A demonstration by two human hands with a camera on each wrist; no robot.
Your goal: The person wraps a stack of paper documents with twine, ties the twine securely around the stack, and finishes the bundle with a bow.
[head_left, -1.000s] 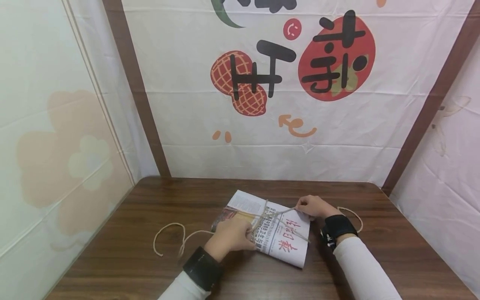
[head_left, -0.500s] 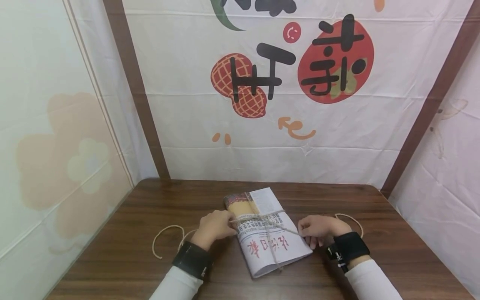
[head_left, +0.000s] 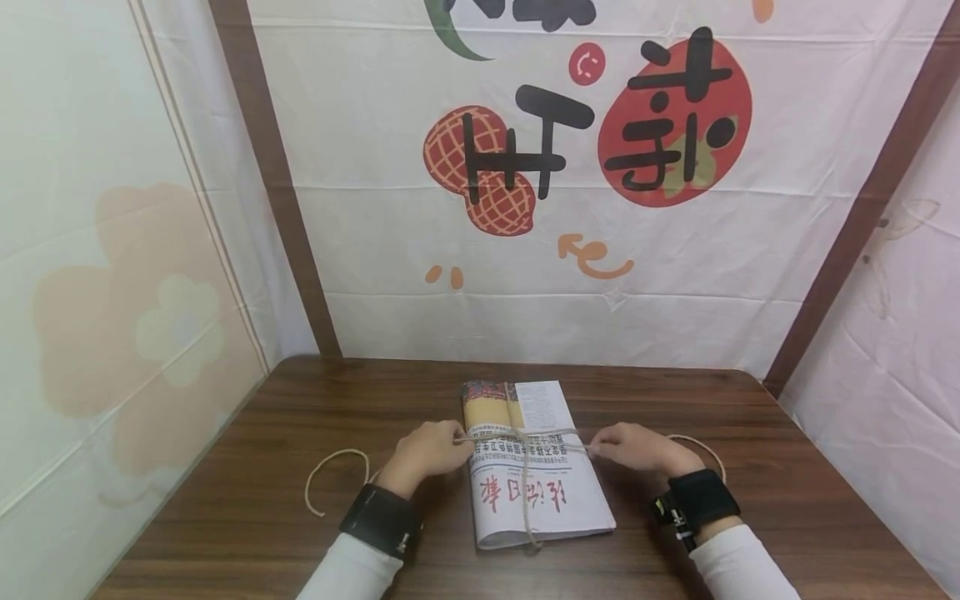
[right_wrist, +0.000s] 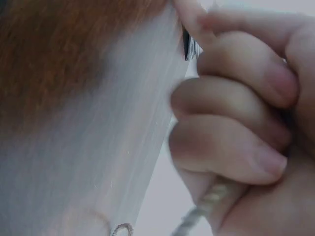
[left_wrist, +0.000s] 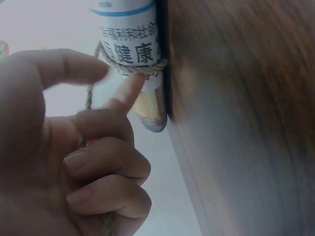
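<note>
A folded newspaper bundle [head_left: 577, 500] lies on the table with twine [head_left: 527, 500] crossed over it lengthwise and crosswise. At its left edge, my left hand [head_left: 429, 454] grips one end of the twine. The left wrist view shows that twine [left_wrist: 89, 96] running through the curled fingers, while the index fingertip touches the crosswise strand at the paper's folded edge. On the opposite side my right hand [head_left: 637, 448] holds the other end. Its twine tail [right_wrist: 199, 211] comes out below the curled little finger in the right wrist view.
The bundle and hands are over a brown wooden table [head_left: 285, 417]. A loose loop of twine [head_left: 337, 454] lies left of the left hand, and another twine tail [head_left: 705, 450] curves behind the right wrist. A white printed curtain [head_left: 375, 250] hangs at the table's back.
The bundle has turned so its headline end faces the front. My left hand has moved left off the top to its edge; both hands now hold the twine at opposite sides.
</note>
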